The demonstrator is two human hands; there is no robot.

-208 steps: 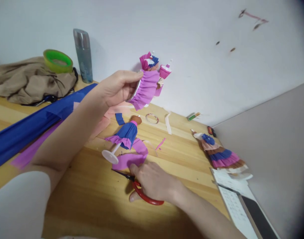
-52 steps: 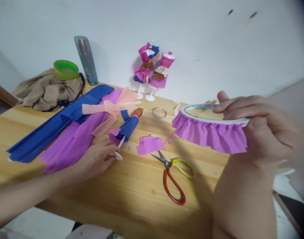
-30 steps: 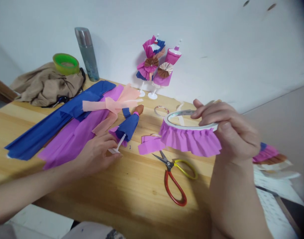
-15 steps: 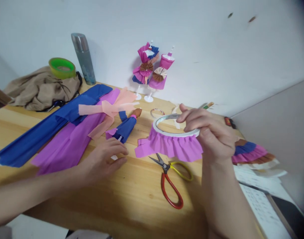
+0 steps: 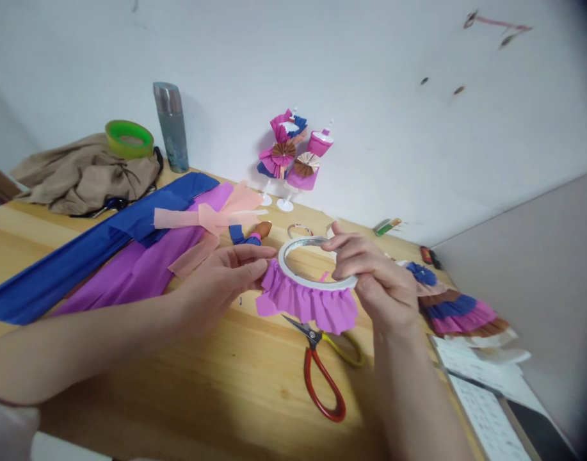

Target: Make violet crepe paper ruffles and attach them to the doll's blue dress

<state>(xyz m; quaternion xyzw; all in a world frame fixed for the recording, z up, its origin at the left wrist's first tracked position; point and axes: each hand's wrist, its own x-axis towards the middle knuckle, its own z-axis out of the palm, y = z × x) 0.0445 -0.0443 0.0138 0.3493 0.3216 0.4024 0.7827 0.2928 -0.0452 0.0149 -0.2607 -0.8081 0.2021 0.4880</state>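
My right hand (image 5: 382, 272) grips the right side of a white tape roll (image 5: 317, 283), held tilted above the table. Along the roll's near edge hangs a gathered strip of purple crepe paper (image 5: 312, 304). At the strip's left end, the thumb and fingers of my left hand (image 5: 221, 282) close on the paper's edge. Behind that hand lies a small figure with a brown top (image 5: 262, 229) and blue paper, mostly hidden. Scissors (image 5: 317, 358) with one red and one yellow handle lie partly open below the purple strip.
Long blue (image 5: 105, 240) and purple crepe paper sheets lie left, with peach strips (image 5: 211, 218) on top. Behind are a bottle (image 5: 172, 128), a green-cored tape roll (image 5: 128, 137) on brown cloth (image 5: 82, 173) and two decorated stands (image 5: 293, 153). A layered paper skirt (image 5: 466, 314) lies right.
My left hand has moved up and right from beside the blue-dressed figure to the end of the purple strip. My right hand, still holding the roll, has shifted slightly left in the view.
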